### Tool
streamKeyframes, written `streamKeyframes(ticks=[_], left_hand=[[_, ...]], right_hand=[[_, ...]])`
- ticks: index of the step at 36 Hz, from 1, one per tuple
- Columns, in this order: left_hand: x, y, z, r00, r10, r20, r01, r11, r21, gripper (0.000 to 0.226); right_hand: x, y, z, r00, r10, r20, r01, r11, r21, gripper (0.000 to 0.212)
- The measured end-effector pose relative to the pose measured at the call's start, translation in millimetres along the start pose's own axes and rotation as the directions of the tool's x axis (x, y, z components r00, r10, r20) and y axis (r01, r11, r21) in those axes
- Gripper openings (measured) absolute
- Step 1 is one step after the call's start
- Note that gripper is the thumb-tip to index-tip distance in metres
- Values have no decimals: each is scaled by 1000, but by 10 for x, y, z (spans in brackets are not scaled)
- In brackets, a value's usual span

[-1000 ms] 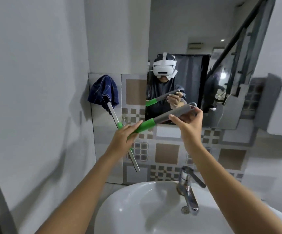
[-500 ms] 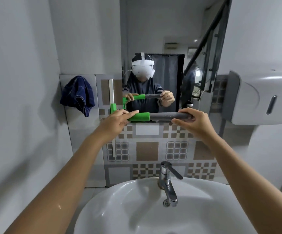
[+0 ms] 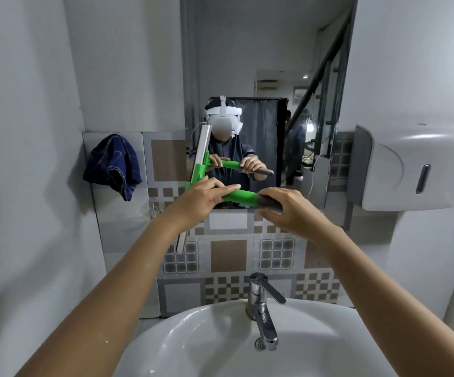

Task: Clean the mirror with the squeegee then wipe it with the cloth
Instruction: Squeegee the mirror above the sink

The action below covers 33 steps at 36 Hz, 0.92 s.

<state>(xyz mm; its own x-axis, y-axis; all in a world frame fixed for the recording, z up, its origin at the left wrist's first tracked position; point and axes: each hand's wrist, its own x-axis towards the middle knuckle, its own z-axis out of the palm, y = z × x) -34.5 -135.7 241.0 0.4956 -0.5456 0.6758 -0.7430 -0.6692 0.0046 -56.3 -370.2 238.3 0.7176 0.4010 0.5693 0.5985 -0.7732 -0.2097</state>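
Observation:
I hold the squeegee (image 3: 243, 197) level in front of the mirror (image 3: 261, 63), near its lower left corner. Its handle is green with a grey grip; its long blade stands nearly upright at the mirror's left edge. My left hand (image 3: 202, 200) rests on the green part by the head, fingers stretched along it. My right hand (image 3: 291, 208) is closed around the grey grip. The dark blue checked cloth (image 3: 113, 165) hangs on the tiled wall to the left, well clear of both hands.
A white basin (image 3: 193, 346) with a chrome tap (image 3: 262, 308) sits directly below my arms. A grey and white dispenser (image 3: 411, 170) juts from the right wall. A white wall closes in on the left.
The squeegee has swung from a tilt to level and its blade now stands upright at the mirror's left edge. My view has shifted right and up, so the mirror is centred.

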Motion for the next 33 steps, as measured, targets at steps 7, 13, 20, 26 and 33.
streamKeyframes(ticks=[7, 13, 20, 26, 33], left_hand=[[206, 18, -9, 992, 42, -116, -37, 998, 48, 46], [506, -46, -44, 930, -44, -366, 64, 997, 45, 45], [1276, -159, -189, 814, -150, -561, 186, 983, 7, 49], [1766, -265, -236, 715, -168, -679, 262, 964, 36, 63], [1679, -590, 107, 791, -204, -577, 322, 941, 108, 63]], right_hand=[[186, -54, 13, 976, -73, -204, 53, 993, -103, 42], [529, 45, -187, 930, -172, -325, 102, 970, -221, 42], [1269, 78, -795, 868, -303, -395, 141, 911, -389, 42], [1911, 1, -1304, 813, -360, -457, 127, 876, -466, 40], [2479, -79, -1688, 800, -353, -486, 78, 863, -499, 37]])
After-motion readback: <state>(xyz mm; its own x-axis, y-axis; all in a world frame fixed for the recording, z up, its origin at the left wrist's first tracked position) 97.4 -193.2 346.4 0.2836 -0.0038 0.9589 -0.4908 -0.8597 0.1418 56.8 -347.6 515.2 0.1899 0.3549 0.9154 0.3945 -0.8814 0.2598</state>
